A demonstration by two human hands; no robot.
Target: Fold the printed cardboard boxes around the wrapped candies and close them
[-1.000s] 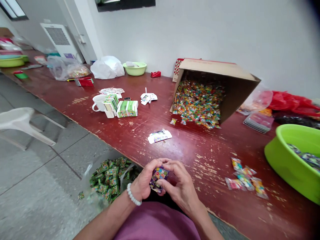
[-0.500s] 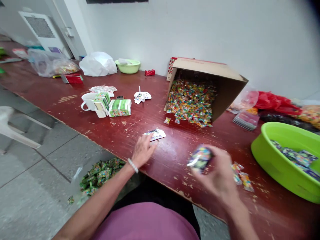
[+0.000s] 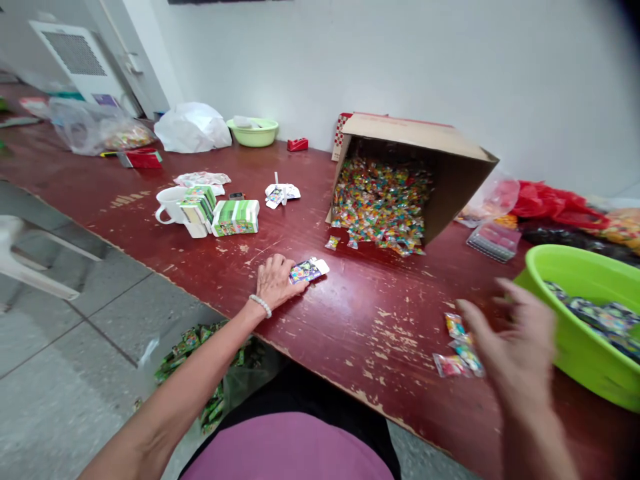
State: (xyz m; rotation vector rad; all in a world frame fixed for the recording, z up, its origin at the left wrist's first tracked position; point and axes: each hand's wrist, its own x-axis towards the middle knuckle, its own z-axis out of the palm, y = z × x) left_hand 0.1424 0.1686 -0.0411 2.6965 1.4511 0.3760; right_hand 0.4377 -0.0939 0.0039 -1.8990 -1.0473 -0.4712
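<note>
My left hand (image 3: 278,281) rests on the red-brown table, fingers wrapped at the left end of a small dark printed carton (image 3: 307,271) with white flaps open at its right end. My right hand (image 3: 517,333), a little blurred, has its fingers apart and nothing in them. It is beside several wrapped candies (image 3: 461,347) on the table and left of the bright green basin (image 3: 565,267), which holds dark printed packs (image 3: 600,317). A cardboard box (image 3: 463,183) on its side spills many small wrapped candies (image 3: 383,207).
White mug (image 3: 173,205) and green-white carton stacks (image 3: 235,217) stand left on the table (image 3: 200,260). Flattened white cartons (image 3: 283,193) lie behind. A pale green bowl (image 3: 254,133) is near the wall. Green packs (image 3: 187,347) fill a bag below the table edge.
My right hand has moved right to the basin and no longer holds the dark pack. My left hand has shifted slightly left and closed on the carton's end.
</note>
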